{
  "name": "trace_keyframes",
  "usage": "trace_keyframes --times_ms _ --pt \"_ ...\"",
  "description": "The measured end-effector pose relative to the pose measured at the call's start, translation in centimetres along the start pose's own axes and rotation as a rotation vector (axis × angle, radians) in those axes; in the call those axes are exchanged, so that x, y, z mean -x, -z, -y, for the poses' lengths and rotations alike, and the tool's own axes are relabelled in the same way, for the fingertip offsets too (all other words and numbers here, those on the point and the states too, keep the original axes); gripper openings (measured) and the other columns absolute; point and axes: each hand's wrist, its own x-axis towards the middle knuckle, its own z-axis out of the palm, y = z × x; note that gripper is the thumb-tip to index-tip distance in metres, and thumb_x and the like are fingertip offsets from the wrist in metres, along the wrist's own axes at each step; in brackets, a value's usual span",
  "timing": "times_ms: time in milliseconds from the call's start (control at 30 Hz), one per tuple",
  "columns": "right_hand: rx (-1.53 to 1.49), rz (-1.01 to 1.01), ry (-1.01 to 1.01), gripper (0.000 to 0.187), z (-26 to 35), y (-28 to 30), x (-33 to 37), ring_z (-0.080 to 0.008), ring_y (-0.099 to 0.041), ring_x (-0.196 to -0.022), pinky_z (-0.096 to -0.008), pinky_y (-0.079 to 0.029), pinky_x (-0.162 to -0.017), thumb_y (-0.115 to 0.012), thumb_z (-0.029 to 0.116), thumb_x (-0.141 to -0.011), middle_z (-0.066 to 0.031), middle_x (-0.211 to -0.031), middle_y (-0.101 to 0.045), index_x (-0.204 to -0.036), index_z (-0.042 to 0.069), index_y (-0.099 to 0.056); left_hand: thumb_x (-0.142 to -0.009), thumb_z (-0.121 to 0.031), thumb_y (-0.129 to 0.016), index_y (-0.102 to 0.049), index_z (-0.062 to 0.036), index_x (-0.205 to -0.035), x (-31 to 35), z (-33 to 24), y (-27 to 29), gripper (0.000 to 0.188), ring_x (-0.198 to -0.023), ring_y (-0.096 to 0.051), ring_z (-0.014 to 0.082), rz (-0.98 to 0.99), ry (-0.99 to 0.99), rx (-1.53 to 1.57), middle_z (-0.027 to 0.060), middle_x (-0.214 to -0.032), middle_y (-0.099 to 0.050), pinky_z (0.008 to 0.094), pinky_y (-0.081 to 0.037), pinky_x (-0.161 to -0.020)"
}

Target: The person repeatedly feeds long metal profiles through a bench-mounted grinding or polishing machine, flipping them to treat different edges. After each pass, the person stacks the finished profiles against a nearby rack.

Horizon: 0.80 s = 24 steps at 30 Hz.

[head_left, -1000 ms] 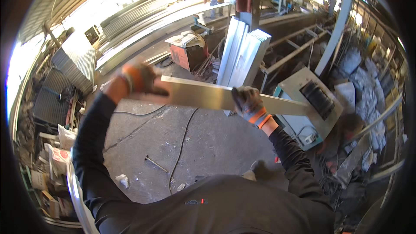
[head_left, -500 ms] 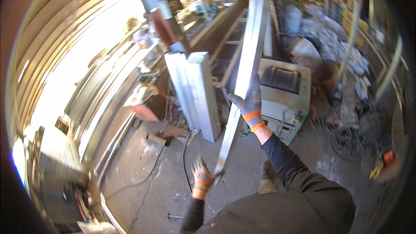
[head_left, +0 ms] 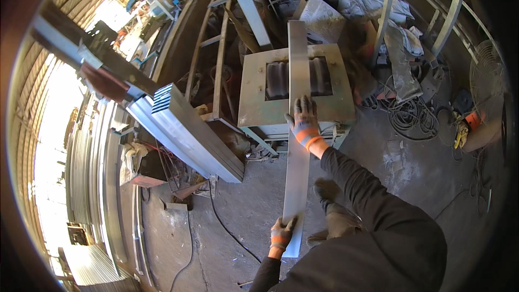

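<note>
A long silvery metal profile runs from the machine's top down toward my body, its flat face up. Near its lower end, my left hand, in a grey and orange glove, is closed on the left edge with the thumb on top. Farther up, my right hand, gloved alike, lies flat on the face, fingers stretched out and thumb at the left edge. The upper part of the profile crosses over a greenish box-shaped machine with dark rollers in its opening. Whether it rests there I cannot tell.
A bundle of similar profiles leans on a post to the left. Cables cross the floor; a coiled cable lies at the right. A red box stands left, a fan far right. Ladder-like rails stretch behind.
The profile has swung from steeply raised and tilted to lying over the machine. My left hand has closed on its lower edge. My view has turned to the right.
</note>
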Motion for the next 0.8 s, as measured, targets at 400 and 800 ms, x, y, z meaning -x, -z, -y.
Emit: trace_keyframes --times_ms 400,800 --pt "0.125 0.102 0.025 0.060 -8.1 -17.4 -18.9 -0.0437 -0.055 -0.159 -0.0587 -0.039 -0.135 -0.061 0.043 -0.112 -0.0247 -0.165 -0.064 -0.152 0.000 -0.070 -0.105 -0.058 -0.084 -0.082 0.0036 -0.125 -27.9 -14.8 -7.4 0.065 -0.103 -0.084 0.0318 0.189 0.088 0.227 0.0248 -0.110 -0.086 0.0437 -0.063 -0.092" --pt "0.059 0.182 0.047 0.080 -0.5 -6.5 -0.2 -0.0475 -0.040 -0.166 -0.0675 -0.021 -0.141 -0.062 0.050 -0.108 -0.0284 -0.176 -0.049 -0.165 -0.005 -0.055 -0.105 -0.060 -0.082 -0.082 0.0010 -0.128 -11.7 -1.3 -4.9 0.065 -0.112 -0.084 0.0367 0.168 -0.004 0.137 0.0252 -0.116 -0.086 0.0458 -0.063 -0.097"
